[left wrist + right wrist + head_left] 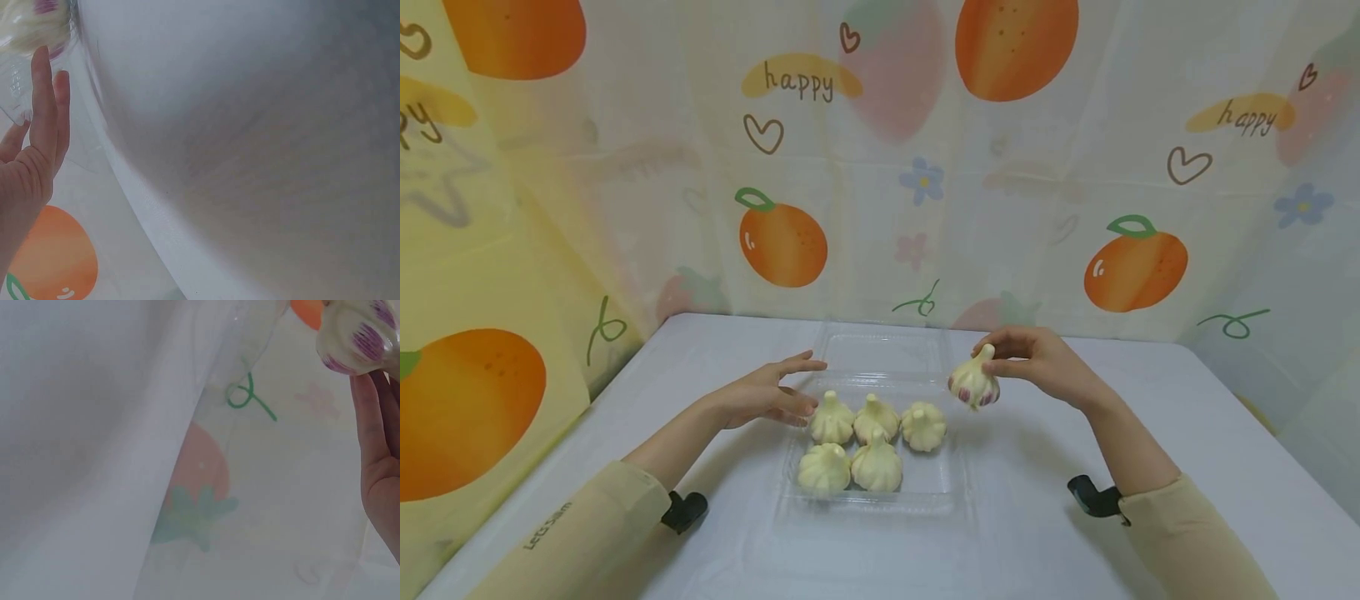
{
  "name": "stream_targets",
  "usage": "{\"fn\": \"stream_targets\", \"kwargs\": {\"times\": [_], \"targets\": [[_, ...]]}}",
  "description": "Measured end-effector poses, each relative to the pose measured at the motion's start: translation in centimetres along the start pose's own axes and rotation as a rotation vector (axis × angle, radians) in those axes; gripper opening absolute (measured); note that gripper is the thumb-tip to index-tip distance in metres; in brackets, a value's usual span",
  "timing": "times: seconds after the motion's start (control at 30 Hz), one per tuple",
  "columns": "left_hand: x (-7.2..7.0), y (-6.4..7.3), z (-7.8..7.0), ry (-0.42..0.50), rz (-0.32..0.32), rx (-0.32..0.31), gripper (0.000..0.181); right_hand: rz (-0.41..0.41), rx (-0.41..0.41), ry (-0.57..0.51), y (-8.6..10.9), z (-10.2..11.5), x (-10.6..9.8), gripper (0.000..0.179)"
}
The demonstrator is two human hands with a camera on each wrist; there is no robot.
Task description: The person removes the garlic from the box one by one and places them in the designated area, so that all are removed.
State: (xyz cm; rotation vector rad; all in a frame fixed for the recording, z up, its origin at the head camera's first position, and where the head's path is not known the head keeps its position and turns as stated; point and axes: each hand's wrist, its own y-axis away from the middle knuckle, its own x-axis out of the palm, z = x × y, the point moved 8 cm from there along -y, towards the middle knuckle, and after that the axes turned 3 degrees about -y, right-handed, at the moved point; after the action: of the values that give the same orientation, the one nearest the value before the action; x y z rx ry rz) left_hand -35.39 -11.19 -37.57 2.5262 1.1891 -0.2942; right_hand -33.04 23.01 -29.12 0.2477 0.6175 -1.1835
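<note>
My right hand (1041,364) pinches a garlic bulb (974,379) by its neck, held above the table just beyond the right side of a clear plastic box (931,479). Purple patches mark this bulb (356,337) in the right wrist view. Several pale garlic bulbs (877,463) stand in the box in two rows, three at the back and two in front. At the box's left side is my left hand (765,394), its fingers extended and touching the box's edge. The left wrist view shows those straight fingers (44,106) beside the box wall.
The box's transparent lid (880,354) lies folded back behind it. A white cloth covers the table (1022,533). Behind the table hangs a fruit-printed curtain (880,208), and its yellowish side (490,275) stands on the left.
</note>
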Motion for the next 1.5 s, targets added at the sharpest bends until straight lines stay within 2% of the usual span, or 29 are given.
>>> {"fn": "stream_targets", "kwargs": {"times": [0.33,0.63,1.0,1.5], "targets": [[-0.1,0.0,0.2,0.002,-0.003,0.002,0.078,-0.063,0.013,0.027,-0.1,-1.9,-1.3,0.025],[0.0,0.2,0.2,-0.002,-0.004,0.007,0.078,-0.144,0.057,0.098,-0.2,-3.8,-2.6,0.027],[-0.1,0.0,0.4,0.005,-0.002,0.004,0.079,-0.200,0.103,0.142,-0.5,-6.7,-3.1,0.027],[-0.1,-0.1,0.2,-0.004,-0.005,-0.005,0.079,-0.222,0.129,0.240,-0.3,-7.9,-3.5,0.028]]}}
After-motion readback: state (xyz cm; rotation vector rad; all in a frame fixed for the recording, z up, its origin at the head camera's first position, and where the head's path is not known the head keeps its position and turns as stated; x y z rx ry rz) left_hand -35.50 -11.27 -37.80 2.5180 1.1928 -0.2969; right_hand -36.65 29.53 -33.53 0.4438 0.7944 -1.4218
